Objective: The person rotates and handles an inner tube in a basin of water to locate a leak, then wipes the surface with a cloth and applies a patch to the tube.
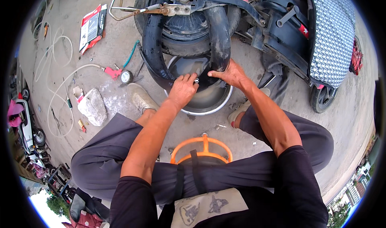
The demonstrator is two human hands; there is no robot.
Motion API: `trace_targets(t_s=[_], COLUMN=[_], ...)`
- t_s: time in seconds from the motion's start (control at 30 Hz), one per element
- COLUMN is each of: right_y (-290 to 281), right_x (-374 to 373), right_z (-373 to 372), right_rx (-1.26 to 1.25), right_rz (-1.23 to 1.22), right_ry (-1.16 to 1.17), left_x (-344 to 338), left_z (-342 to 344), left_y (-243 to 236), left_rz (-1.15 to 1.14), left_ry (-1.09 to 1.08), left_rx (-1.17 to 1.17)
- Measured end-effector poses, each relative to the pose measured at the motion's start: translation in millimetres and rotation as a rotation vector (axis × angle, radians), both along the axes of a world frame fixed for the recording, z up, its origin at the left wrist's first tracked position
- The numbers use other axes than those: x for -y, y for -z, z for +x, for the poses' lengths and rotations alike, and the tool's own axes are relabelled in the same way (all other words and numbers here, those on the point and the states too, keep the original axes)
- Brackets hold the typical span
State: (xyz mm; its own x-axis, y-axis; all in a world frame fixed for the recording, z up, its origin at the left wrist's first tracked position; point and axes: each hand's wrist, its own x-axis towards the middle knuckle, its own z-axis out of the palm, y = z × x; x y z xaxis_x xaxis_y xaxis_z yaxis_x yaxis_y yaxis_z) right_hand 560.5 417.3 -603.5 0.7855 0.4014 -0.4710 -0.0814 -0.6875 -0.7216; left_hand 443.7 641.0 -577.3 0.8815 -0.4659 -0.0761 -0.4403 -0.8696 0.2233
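Observation:
A black, inflated inner tube (pixel 220 37) hangs in a loop from the scooter's wheel area, its lower part dipping into a round metal basin (pixel 204 112) that holds murky water. My left hand (pixel 183 90) grips the lower left of the tube over the basin, fingers curled down on it. A small shiny metal piece shows by those fingertips; whether it is a ring or a valve I cannot tell. On the right, my right hand (pixel 231 75) is wrapped round the tube, thumb stretched across its near side. The fingers behind the tube are partly hidden.
The scooter's rear wheel (pixel 185 50) and dark body (pixel 281 39) fill the far side. Left of the basin lie a red air gun with a gauge (pixel 126 76), its hose, a pale rock (pixel 93 107) and a red packet (pixel 93 28). An orange-framed stool (pixel 205 144) is below me.

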Motion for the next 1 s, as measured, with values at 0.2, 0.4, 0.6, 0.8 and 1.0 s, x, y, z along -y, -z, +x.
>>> trace_targets(t_s=[0.2, 0.4, 0.6, 0.8, 1.0], right_y=[-68.7, -98.1, -112.7, -119.3, -115.9], right_x=[-2.5, -7.1, -31.3, -34.7, -30.6], right_z=[-1.4, 21.3, 26.3, 22.6, 24.2], right_rx=[-0.010, 0.148, 0.276, 0.251, 0.330], right_rz=[-0.007, 0.184, 0.012, -0.034, -0.126], right_ry=[0.012, 0.290, 0.262, 0.190, 0.175], left_x=[-8.0, -19.4, -35.4, -40.5, -12.4], left_z=[-16.7, -28.1, -26.8, -26.3, -22.4], left_y=[-21.0, -57.7, -87.2, -86.3, -78.5], left_rz=[-0.001, -0.138, -0.395, -0.400, -0.185], left_ry=[-0.044, -0.028, -0.215, -0.491, -0.521], left_rx=[-0.066, -0.013, -0.142, -0.210, -0.082])
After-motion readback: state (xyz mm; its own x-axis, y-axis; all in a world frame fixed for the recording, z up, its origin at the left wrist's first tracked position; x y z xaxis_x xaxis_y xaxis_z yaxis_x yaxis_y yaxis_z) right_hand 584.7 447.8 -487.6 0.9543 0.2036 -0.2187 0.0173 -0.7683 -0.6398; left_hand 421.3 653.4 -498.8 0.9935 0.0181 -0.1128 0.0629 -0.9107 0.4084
